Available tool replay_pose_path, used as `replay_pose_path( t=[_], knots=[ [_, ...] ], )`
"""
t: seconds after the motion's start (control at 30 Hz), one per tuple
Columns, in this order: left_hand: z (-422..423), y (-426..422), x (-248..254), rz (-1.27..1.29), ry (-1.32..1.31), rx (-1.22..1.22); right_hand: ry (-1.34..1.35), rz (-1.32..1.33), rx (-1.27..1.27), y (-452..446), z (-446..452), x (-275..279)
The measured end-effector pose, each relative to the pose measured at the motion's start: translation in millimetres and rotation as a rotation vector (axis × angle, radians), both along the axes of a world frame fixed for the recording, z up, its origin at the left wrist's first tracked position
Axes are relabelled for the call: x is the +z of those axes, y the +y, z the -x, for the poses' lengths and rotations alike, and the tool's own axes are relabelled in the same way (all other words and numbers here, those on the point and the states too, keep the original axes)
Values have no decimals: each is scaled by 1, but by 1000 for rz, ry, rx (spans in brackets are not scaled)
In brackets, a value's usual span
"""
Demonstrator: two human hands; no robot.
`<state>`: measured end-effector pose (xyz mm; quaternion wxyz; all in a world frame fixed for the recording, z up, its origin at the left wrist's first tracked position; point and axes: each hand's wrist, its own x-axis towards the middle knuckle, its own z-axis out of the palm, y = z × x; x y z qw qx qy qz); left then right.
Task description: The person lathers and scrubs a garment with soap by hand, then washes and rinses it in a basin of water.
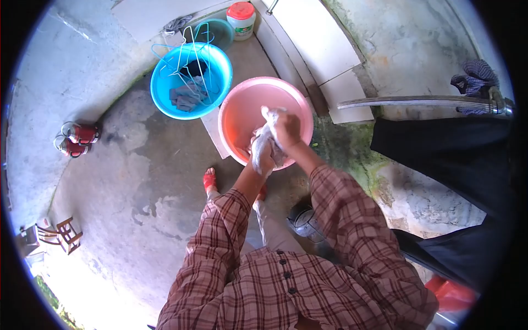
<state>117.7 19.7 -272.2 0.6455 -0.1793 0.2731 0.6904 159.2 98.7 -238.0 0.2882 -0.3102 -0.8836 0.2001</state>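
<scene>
Pink basin: round pink plastic tub (234, 104), work seemingly midway above its near edge.
Blue basin: round bright-blue plastic tub (221, 69); crumpled grey cloth (190, 94) inside, apparently left to hang.
Hangers: thin blue and white hangers (196, 49) over the blue rim, seemingly unused.
White cloth: whitish crumpled fabric (263, 142) within the pink rim, unfinished.
Right hand (287, 131): clenched round it.
Left hand (266, 161): partly covered; grip cannot be told.
</scene>
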Motion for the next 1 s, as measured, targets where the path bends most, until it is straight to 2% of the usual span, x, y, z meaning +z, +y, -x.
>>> replay_pose_path(
  t=[0.07,0.13,0.17,0.2,0.23,0.3,0.37,0.4,0.43,0.5,0.6,0.7,0.8,0.9,0.93,0.97,1.0],
  knots=[
    [6,1,-5,-134,-8,-39,28,-123,-5,29,-2,-35],
    [18,-6,-6,-286,-108,-102,-69,208,-54,40,2,-14],
    [18,-7,-2,-213,-97,-147,-118,373,-78,46,4,-5],
    [22,-8,17,-141,-85,-192,64,721,-63,56,4,-8],
    [24,-10,33,-69,-72,-238,241,929,-63,58,9,1],
    [21,-13,42,-131,3,-209,320,845,-22,67,15,-6],
    [23,-13,39,-195,-11,-185,700,1343,85,73,8,-3],
    [24,-11,37,-259,-53,-143,680,1192,118,85,2,-26],
    [26,-10,40,-269,-87,-119,398,701,-46,90,-2,-29],
    [33,-11,49,-288,-154,-63,210,303,-212,79,-21,-20],
    [41,-11,59,-261,-130,-66,231,1158,-199,41,-46,32],
    [40,-12,68,-253,-106,-87,327,1568,-106,11,-77,13],
    [37,-12,67,-258,-71,-81,617,1505,189,-1,-86,4],
    [42,-17,72,-339,-30,-82,615,1630,23,-4,-76,43],
    [43,-15,69,-380,-18,-87,367,1305,56,-5,-74,51],
    [43,-14,68,-422,-7,-92,135,1296,-9,-6,-72,64],
    [44,-14,69,-439,3,-131,274,1316,-27,-7,-72,56]
  ],
)
